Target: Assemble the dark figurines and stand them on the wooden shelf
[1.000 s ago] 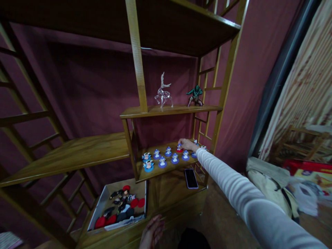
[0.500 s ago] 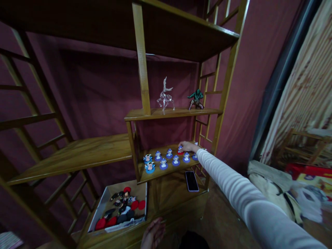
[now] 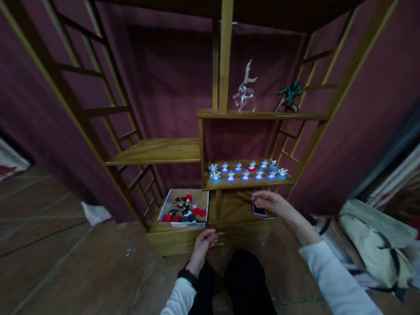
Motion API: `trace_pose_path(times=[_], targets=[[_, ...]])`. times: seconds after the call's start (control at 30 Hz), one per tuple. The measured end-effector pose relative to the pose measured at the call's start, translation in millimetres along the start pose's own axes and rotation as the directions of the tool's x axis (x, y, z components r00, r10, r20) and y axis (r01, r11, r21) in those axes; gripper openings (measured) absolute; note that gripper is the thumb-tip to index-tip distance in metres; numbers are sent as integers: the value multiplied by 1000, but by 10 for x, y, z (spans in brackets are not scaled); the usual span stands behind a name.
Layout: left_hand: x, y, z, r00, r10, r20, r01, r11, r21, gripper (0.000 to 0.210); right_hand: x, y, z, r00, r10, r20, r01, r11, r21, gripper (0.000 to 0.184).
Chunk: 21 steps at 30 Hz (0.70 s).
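Note:
My right hand (image 3: 267, 201) hangs over a dark phone (image 3: 259, 211) on the lower shelf, partly covering it. Its fingers stretch out to the left with nothing visible between them. My left hand (image 3: 205, 243) is in front of the cabinet's base, its fingers curled; what they hold, if anything, is too small to make out. Small figures stand in two rows on the shelf above the phone: several on purple bases, such as this figure (image 3: 246, 176), one figure on a red base (image 3: 251, 166) in the back row, and figures on blue bases (image 3: 215, 177) at the ends.
Left on the base, a shallow white box (image 3: 166, 205) holds several dark and red pieces. A clear deer figurine (image 3: 244, 95) and a green figure (image 3: 290, 96) stand on the higher shelf (image 3: 262, 116). A pale bag (image 3: 367, 245) lies on the floor at right.
My right hand has left the red-based figure and drawn back and down over the phone. The view has tilted down, bringing my legs and left forearm into sight.

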<state>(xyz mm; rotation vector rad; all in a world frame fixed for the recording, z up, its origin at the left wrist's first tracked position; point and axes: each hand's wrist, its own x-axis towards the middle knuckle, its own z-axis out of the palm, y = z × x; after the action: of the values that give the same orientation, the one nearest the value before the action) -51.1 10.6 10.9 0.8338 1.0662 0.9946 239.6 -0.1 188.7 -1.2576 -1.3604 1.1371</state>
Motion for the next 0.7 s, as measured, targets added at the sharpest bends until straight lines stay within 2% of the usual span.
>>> trace_pose_path(times=[0.13,0.2,0.3,0.37,0.43,0.47,0.53,0.6,0.7], targets=[[-6,-20,-85,994,95,-50,-90,991,98,26,-419,627,438,985,165,43,-170,975,142,37],[11,16,-162,988,139,-66,-126,977,169,18,-469,868,640,974,219,64,-227,954,197,35],[45,184,-265,972,221,-81,-179,919,352,14,-427,1054,898,963,254,92,-269,929,253,32],[67,359,-306,943,323,-76,-227,795,562,16,-350,1089,1042,958,265,111,-287,905,314,31],[90,539,-344,921,390,13,-267,607,748,20,-243,1098,1179,952,278,129,-306,870,387,30],[105,618,-374,916,396,67,-280,510,814,22,-177,1101,1251,949,283,138,-315,851,420,29],[154,739,-483,925,373,80,-220,351,910,23,-18,1115,1411,944,290,155,-329,822,466,28],[244,810,-675,929,370,15,-121,265,957,27,183,1144,1597,939,295,175,-343,813,471,27],[466,862,-1069,902,418,-110,-5,266,964,28,560,1236,1916,938,296,179,-344,860,376,27]])
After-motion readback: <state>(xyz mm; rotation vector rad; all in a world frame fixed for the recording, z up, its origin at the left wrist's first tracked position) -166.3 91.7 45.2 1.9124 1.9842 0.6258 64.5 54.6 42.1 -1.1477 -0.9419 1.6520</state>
